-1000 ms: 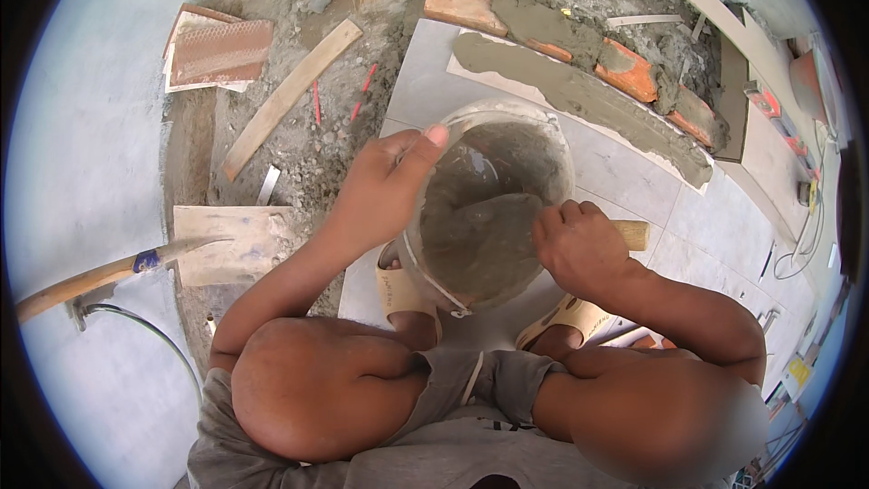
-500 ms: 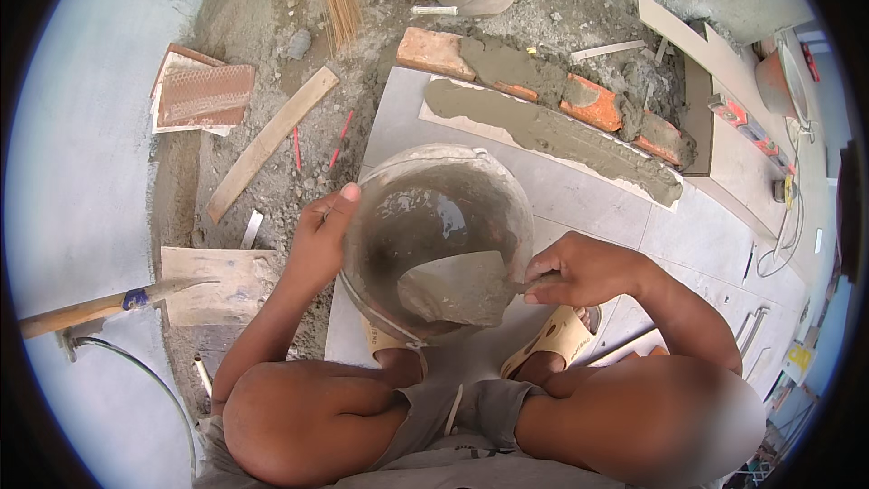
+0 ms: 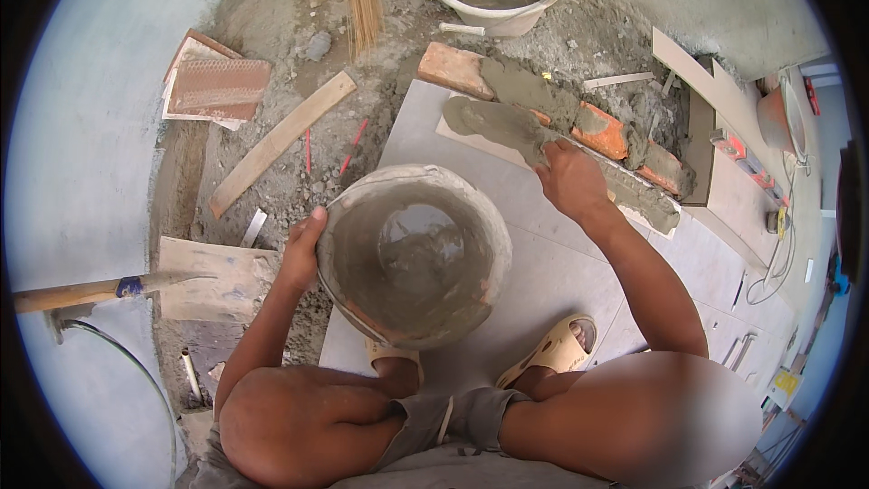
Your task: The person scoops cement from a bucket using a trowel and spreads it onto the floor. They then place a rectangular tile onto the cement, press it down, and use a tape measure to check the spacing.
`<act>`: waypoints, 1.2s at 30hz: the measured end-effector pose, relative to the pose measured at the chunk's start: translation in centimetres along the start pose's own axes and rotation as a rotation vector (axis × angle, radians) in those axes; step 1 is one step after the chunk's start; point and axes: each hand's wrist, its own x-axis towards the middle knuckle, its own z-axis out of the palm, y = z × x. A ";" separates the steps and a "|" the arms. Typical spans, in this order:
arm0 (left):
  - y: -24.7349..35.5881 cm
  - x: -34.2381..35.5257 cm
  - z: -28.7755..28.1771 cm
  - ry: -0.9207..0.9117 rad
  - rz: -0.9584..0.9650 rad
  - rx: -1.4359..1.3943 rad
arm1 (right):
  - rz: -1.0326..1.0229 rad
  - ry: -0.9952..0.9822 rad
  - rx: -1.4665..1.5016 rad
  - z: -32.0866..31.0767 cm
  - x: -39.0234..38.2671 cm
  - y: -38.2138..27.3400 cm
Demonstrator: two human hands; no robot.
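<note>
My left hand grips the rim of a round bucket, which is tilted toward me and has wet grey mortar in the bottom. Reaching out ahead, my right hand is closed on a trowel handle, over a narrow tile strip coated with mortar. The trowel's blade blends into the grey mortar there and is mostly hidden. Just behind the strip runs a row of orange bricks partly covered with mortar.
A second bucket stands at the back beside a straw broom. On the rubble at left lie a wooden board, stacked tile pieces and a wooden-handled tool. At right, a red level rests by large tiles.
My right hand has moved from the bucket forward to the mortared strip, taking the trowel out of the bucket. The bucket has shifted slightly left in the picture, still held by my left hand.
</note>
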 end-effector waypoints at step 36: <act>-0.6 1.0 -1.7 -0.037 0.035 0.093 | 0.545 -0.229 0.441 -3.5 -8.3 7.9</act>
